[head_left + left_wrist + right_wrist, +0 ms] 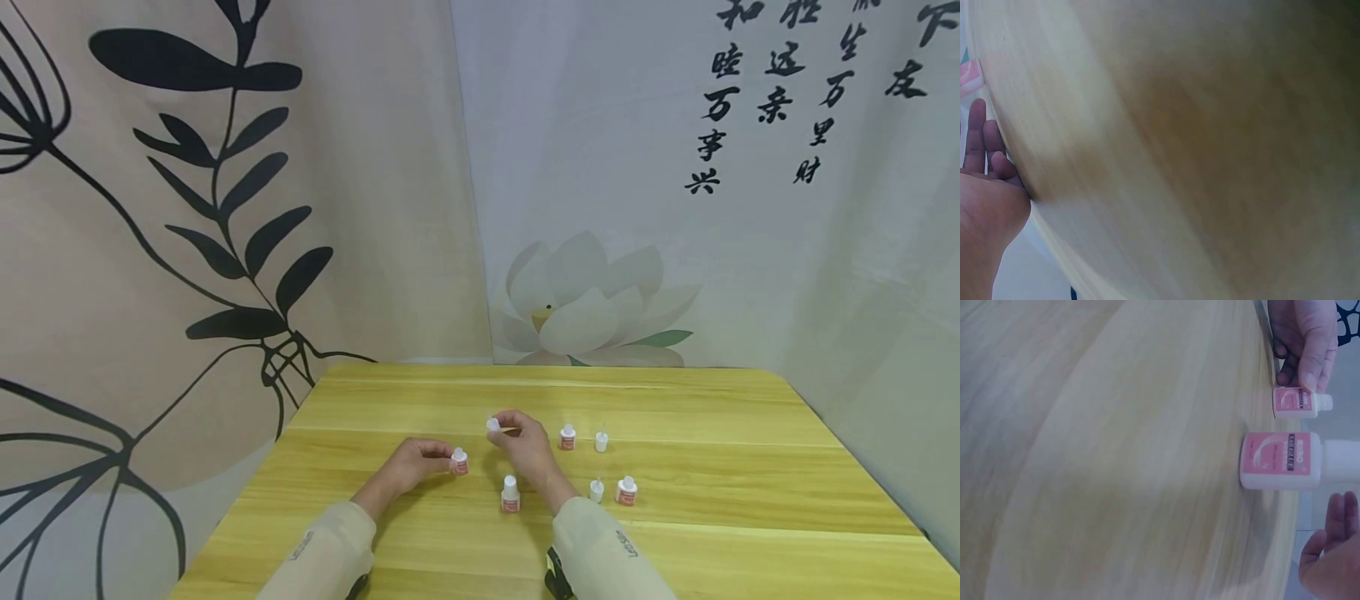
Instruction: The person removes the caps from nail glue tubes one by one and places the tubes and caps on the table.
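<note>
Yellow wooden counter (720, 533) across the lower half of the head view; printed cloth (397, 167) behind, with dark plant shapes (262, 179) at upper left and black characters (718, 104) at upper right. Left of lower centre: left hand (412, 462), fingers narrowed in a pinch on a small bottle (460, 463), white with a pink label, upright, tall cap off. Same small bottle at upper right of the right wrist view; firm contact with the counter not possible to tell. Near lower centre, slightly higher: right hand (525, 443), fingers pinching a white cap (492, 425) at the hand's upper left. Below, between the forearms: capped bottle (511, 495), upright on the counter, apart from both hands; large at middle right in the right wrist view. To the right of the right hand: far bottle (567, 438), uncapped, with far loose cap (602, 441) just to its right. Lower: near bottle (626, 492), with near loose cap (596, 491) just to its left. Both loose caps standing, thin stem upward. Light sleeves (322, 554) at bottom edge.
</note>
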Tool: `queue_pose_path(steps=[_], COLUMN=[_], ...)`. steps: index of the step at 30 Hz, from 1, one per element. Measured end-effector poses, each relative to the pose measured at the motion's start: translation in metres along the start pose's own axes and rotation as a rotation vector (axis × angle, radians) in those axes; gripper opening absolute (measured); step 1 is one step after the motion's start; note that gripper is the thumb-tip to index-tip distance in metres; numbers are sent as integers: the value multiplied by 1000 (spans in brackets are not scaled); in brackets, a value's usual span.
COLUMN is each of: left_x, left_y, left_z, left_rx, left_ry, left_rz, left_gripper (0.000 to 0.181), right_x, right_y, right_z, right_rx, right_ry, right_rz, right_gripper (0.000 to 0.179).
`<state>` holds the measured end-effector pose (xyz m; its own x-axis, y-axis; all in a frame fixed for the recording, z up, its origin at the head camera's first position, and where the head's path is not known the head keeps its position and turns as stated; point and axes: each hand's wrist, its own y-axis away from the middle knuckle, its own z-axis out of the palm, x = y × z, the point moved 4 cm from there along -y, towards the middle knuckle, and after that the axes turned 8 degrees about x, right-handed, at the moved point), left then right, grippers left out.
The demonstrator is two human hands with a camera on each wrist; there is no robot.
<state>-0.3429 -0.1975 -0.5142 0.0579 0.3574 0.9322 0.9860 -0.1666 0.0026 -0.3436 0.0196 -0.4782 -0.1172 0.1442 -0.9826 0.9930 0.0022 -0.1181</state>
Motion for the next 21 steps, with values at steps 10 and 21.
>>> queue_pose_path(steps=[10,21], left_x=[0,1], left_y=[0,2], left_z=[0,-1], left_rx=[-4,-16], left_ry=[-14,-2], left_rz=[-6,-12], left_gripper=[22,23], right_x=[5,10], right_y=[-1,-1], right_z=[2,2], right_rx=[-13,-30], right_ry=[21,88], right_rz=[16,48], right_gripper=[19,20])
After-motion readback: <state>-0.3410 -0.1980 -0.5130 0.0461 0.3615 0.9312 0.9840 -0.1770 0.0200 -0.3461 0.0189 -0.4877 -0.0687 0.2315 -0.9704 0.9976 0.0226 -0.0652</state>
